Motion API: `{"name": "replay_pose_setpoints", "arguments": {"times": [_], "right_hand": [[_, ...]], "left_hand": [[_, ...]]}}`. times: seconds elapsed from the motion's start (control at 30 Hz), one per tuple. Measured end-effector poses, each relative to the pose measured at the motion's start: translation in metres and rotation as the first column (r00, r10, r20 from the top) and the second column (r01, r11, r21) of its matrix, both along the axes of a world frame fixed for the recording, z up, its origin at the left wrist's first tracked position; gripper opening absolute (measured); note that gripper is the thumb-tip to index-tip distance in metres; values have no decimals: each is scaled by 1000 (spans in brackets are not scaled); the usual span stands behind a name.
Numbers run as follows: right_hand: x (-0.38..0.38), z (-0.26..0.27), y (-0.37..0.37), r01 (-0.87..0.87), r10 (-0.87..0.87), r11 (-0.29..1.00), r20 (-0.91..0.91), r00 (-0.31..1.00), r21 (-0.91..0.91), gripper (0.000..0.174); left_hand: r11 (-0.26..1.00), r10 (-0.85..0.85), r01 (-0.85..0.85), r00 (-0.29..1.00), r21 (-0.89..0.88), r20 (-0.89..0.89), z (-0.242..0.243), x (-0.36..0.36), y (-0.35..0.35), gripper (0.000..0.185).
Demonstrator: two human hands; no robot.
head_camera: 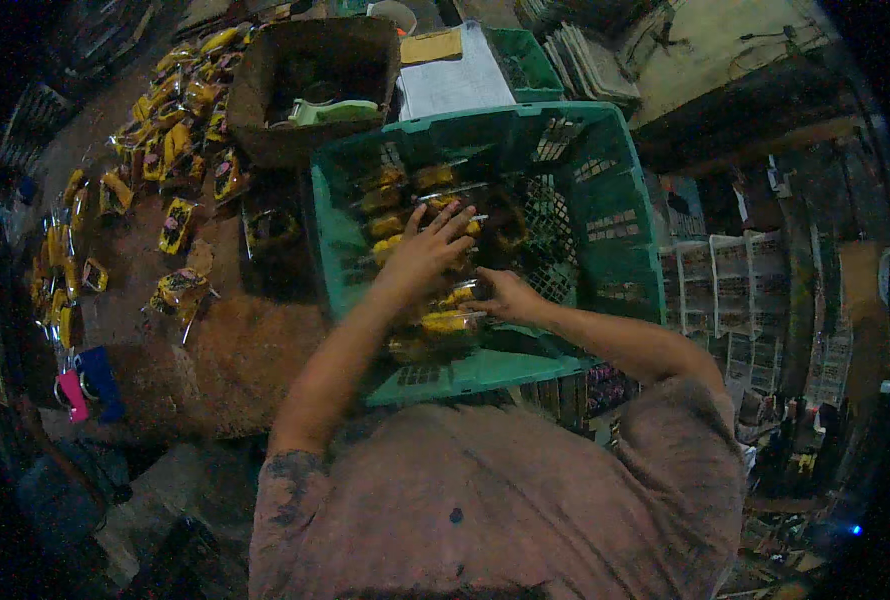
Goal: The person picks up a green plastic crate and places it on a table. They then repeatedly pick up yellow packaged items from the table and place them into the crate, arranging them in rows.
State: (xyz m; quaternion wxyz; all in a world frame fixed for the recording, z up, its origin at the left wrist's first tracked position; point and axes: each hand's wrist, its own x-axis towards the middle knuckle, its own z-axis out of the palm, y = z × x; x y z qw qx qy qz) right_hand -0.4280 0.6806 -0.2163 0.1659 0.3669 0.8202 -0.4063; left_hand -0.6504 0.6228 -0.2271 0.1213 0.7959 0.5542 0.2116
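A green plastic crate (617, 225) with lattice sides is before me, and both my hands are inside it. Rows of yellow items in clear wrapping (452, 321) lie in its left and middle part. My left hand (436, 241) lies over the packs with its fingers spread; what is under the palm is hidden. Lower and to the right, my right hand (516, 296) is at the edge of the packs, thumb and forefinger apart. Whether it grips a pack is hard to see in the dim light.
Wrapped yellow packs (178, 225) are scattered and heaped on the brown table (257, 345) at left. A cardboard box (313, 139) holding a pale green tape dispenser (336, 112) adjoins the crate. Behind are papers (456, 82) and a smaller green bin (523, 64). Pink (71, 394) and blue (101, 382) objects sit near the table's edge.
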Motion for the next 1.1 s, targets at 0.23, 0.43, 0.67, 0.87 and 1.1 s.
{"name": "replay_pose_setpoints", "arguments": {"times": [0.23,0.43,0.67,0.87,1.1], "right_hand": [[10,50,-2,-256,297,902,-69,952,348,49],[15,21,-3,-209,260,904,-92,961,372,50],[12,19,-13,-129,155,978,-163,974,164,58],[16,35,9,-255,263,957,-47,964,138,78],[28,4,13,-134,128,990,-103,986,-48,83]], "left_hand": [[999,-10,6,994,-31,-107,8,0,0,50],[985,-12,2,998,-174,-55,46,-5,-21,80],[966,-86,60,992,-252,-94,49,12,-39,98],[973,-96,70,990,-222,-107,23,16,-39,55],[960,-98,67,990,-271,-102,28,15,-41,42]]}}
